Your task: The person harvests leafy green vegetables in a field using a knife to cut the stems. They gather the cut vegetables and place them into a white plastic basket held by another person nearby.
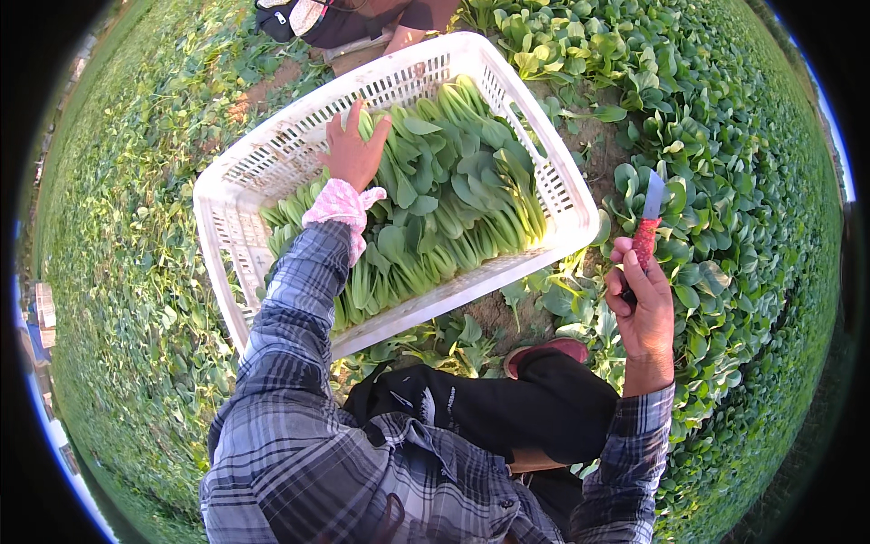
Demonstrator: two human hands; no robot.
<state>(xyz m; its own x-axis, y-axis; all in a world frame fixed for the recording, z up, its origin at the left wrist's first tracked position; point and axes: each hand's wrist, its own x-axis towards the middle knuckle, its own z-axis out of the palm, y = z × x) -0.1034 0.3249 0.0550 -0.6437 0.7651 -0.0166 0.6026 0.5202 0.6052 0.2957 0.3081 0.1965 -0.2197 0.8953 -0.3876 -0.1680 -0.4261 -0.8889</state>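
A white slatted plastic crate (401, 333) lies before me with rows of cut green leafy vegetables, like bok choy (414, 170), packed inside. Over the crate's far side, my left hand (355, 151) rests its spread fingers at the stem ends of the far row; whether it grips a stem I cannot tell. A pink patterned cloth is tied round that wrist. To the right of the crate, my right hand (639, 299) is closed round a knife (649, 224) with a red-wrapped handle, its blade pointing up and away from me, above the growing plants.
Dense growing leafy greens (720, 204) cover the right side. Low, sparser greens (136, 238) spread at left. Beyond the crate, another person (408, 30) sits partly in view, an arm near its far rim. My red shoe (571, 349) is by the near soil.
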